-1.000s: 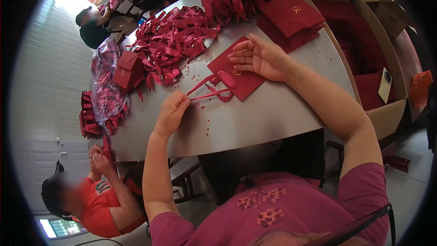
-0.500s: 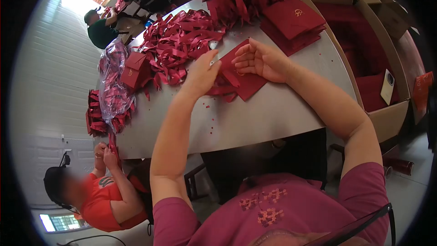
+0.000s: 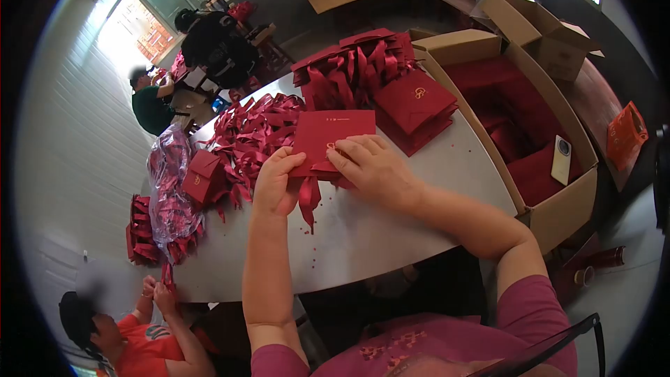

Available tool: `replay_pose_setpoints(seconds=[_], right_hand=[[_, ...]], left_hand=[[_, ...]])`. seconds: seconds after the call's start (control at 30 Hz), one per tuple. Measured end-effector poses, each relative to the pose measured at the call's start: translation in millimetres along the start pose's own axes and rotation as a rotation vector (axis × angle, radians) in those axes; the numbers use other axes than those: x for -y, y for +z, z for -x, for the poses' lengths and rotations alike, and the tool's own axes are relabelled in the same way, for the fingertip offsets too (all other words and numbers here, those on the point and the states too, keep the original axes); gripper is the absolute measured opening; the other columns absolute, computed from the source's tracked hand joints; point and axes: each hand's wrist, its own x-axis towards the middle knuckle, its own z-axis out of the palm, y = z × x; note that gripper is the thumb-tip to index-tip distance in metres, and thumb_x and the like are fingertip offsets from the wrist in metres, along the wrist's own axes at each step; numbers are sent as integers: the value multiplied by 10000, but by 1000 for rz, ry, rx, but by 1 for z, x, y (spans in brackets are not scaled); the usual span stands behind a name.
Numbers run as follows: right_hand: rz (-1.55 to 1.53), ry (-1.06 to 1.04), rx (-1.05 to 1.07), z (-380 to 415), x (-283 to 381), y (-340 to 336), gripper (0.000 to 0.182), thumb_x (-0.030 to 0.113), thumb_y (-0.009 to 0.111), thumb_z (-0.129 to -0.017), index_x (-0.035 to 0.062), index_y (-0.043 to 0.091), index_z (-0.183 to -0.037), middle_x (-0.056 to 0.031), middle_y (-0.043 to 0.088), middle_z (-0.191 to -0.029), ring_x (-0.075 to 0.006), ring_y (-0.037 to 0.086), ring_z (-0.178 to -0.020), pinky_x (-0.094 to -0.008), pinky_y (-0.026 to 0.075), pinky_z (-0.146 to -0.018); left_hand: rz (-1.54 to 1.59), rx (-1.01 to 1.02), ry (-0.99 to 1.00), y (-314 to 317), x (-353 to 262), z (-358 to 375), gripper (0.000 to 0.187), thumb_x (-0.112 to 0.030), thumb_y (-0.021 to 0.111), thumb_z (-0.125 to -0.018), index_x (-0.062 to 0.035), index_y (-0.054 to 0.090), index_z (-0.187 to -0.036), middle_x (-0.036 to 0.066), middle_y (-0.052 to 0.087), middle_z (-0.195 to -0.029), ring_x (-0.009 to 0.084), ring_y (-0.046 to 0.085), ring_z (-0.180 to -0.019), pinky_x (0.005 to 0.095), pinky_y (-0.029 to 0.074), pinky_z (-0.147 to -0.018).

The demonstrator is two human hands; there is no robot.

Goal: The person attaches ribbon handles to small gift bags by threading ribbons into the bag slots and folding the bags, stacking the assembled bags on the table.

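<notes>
A flat dark-red gift bag (image 3: 317, 130) with gold print is held up over the table between my two hands. My left hand (image 3: 276, 180) grips its left side, thumb on the front face. On the right, my right hand (image 3: 373, 167) lies over the lower corner, fingers curled on the bag and partly covering its gold logo. A red ribbon (image 3: 308, 202) hangs from the lower edge, close to my left hand. Beyond the bag lies a heap of loose red ribbons (image 3: 258, 129). To its right is a stack of finished-looking red bags (image 3: 417, 101).
An open cardboard box (image 3: 478, 122) with dark-red contents stands right of the table (image 3: 391, 230), a phone (image 3: 561, 160) on its contents. Ribboned bags (image 3: 352, 66) stand at the back. A plastic-wrapped bundle (image 3: 171, 185) lies left, near a person in orange (image 3: 150, 342).
The red bag was lying on the table with my hands apart around it; now both hands hold it raised. The camera view has tilted upward, showing more of the room.
</notes>
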Motion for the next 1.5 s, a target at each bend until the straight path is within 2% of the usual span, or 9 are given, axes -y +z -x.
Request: replay_pose_setpoints(seconds=[0.17, 0.5, 0.63, 0.7, 0.8, 0.9, 1.13, 1.27, 1.5], right_hand=[[218, 33, -66, -28, -32, -29, 419, 140, 664, -774, 106, 649, -1191, -81, 626, -1117, -261, 615, -1026, -387, 490, -873], [497, -220, -191, -160, -209, 2, 431, 117, 690, -784, 198, 658, -1206, -18, 628, -1117, -224, 574, -1111, -400, 395, -992], [444, 295, 857, -134, -234, 34, 490, 448, 553, -885, 218, 602, -1315, -46, 613, -1271, -255, 529, -1229, -472, 325, -1048], [436, 349, 922, -125, -236, 33, 621, 554, 534, -871, 211, 533, -1388, -70, 540, -1386, -263, 457, -1314, -456, 292, -1089], [252, 191, 484, -112, -238, 23, 785, 598, 560, -842, 128, 417, -1455, -126, 489, -1419, -285, 448, -1321, -469, 275, -1120], [191, 187, 366, -93, -217, -6, 788, 604, 594, -825, 91, 463, -1409, -138, 525, -1372, -302, 466, -1295, -467, 311, -1100], [456, 622, 723, -8, -107, -29, 811, 558, 690, -787, 34, 488, -1372, -188, 571, -1257, -350, 511, -1214, -473, 381, -1037], [448, 614, 591, 20, -104, -26, 709, 507, 714, -752, 52, 545, -1268, -175, 605, -1168, -329, 566, -1126, -440, 447, -938], [83, 733, 337, -1, -110, -73, 685, 302, 692, -805, -21, 469, -1366, -218, 612, -1241, -341, 611, -1120, -383, 457, -986]], left_hand=[[423, -50, 191, 21, 17, 6, 327, -315, 457, -1029, -28, 612, -1049, 53, 656, -934, 187, 638, -809, 346, 518, -750], [8, -127, 110, -8, 75, -7, 254, -279, 553, -989, -45, 623, -920, 11, 582, -746, 129, 554, -632, 275, 450, -576], [-29, -145, 82, -9, 82, -10, 246, -290, 580, -980, -61, 611, -897, -16, 579, -712, 86, 545, -597, 238, 431, -549], [-14, -132, 80, -6, 78, -8, 243, -289, 585, -978, -61, 612, -896, -15, 580, -712, 85, 542, -596, 238, 430, -550], [-8, -116, 93, -6, 78, -7, 244, -288, 593, -973, -60, 614, -888, -15, 578, -710, 83, 535, -594, 236, 427, -551], [0, -119, 82, -5, 78, -6, 240, -283, 594, -972, -60, 615, -885, -15, 577, -708, 84, 537, -599, 237, 427, -552], [-48, -144, 83, 2, 80, -1, 221, -264, 597, -962, -65, 612, -865, -18, 577, -710, 88, 547, -602, 240, 438, -549], [-57, -133, 51, -3, 85, -4, 206, -255, 605, -949, -67, 613, -867, -11, 582, -722, 94, 558, -612, 243, 444, -546], [74, -141, 18, -10, 78, -5, 181, -238, 606, -943, -61, 606, -905, -3, 577, -730, 106, 563, -628, 251, 449, -558]])
